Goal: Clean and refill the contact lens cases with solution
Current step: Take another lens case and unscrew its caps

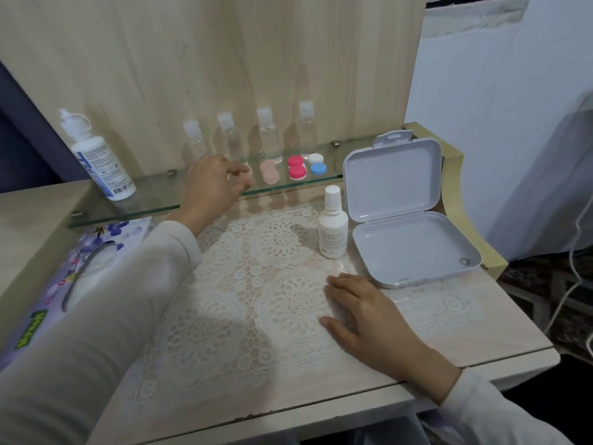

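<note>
Left hand: your left hand [213,184] reaches over the glass shelf [154,200] with its fingers curled, just beside the peach case [269,171]. Whether it grips anything cannot be told; the fingertips possibly hide an item.
Right hand: your right hand [362,311] lies flat on the lace mat [240,300] on the tabletop [481,332], fingers spread, holding nothing.
Cases: peach case, pink case [296,168] and white-and-blue case [317,163] sit in a row on the shelf, capped.
Solution: large bottle [99,155] upright at the shelf's left end; small bottle [333,226] upright on the tabletop, just beside the open grey box [414,248].
</note>
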Motion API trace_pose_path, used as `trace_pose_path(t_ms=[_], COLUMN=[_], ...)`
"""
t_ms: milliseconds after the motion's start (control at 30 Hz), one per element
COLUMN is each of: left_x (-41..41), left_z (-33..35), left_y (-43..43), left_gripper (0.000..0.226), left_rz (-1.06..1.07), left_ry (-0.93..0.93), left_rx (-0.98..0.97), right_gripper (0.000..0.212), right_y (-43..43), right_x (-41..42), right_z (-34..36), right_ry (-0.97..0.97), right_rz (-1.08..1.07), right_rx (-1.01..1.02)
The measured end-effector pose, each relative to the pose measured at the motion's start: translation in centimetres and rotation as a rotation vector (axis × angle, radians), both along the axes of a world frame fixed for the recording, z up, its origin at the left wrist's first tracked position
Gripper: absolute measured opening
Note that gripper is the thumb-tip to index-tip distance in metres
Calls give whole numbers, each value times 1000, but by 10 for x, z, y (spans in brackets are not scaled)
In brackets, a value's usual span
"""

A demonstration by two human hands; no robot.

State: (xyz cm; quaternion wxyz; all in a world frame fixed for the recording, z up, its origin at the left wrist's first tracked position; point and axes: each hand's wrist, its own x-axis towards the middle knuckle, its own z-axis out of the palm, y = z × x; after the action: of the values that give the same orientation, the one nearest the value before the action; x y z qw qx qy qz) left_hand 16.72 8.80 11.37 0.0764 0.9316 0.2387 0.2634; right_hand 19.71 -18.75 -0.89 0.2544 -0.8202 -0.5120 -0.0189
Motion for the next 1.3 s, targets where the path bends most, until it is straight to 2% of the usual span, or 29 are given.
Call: trace_pose_path(t_ms=[167, 400, 600, 934, 1300], left_x=[5, 23, 28, 32, -5], left_z=[6, 16, 17, 17, 17], left_y=[-6, -11, -8, -8, -31], left_gripper=[36, 36, 31, 30, 26], left_rz=[-71, -177, -203, -173, -295], left_ry=[-21, 161, 238, 232, 83], left_rx=[49, 67, 135, 123, 52], right_gripper=[55, 54, 52, 51, 54], right_y=[0, 0, 0, 0, -1], right_x=[0, 1, 1, 1, 1], right_z=[0, 0, -2, -1, 2], right_ry=[4, 8, 14, 6, 32], right_rz=[-4, 4, 10, -1, 10], right_rx=[4, 2, 14, 7, -10])
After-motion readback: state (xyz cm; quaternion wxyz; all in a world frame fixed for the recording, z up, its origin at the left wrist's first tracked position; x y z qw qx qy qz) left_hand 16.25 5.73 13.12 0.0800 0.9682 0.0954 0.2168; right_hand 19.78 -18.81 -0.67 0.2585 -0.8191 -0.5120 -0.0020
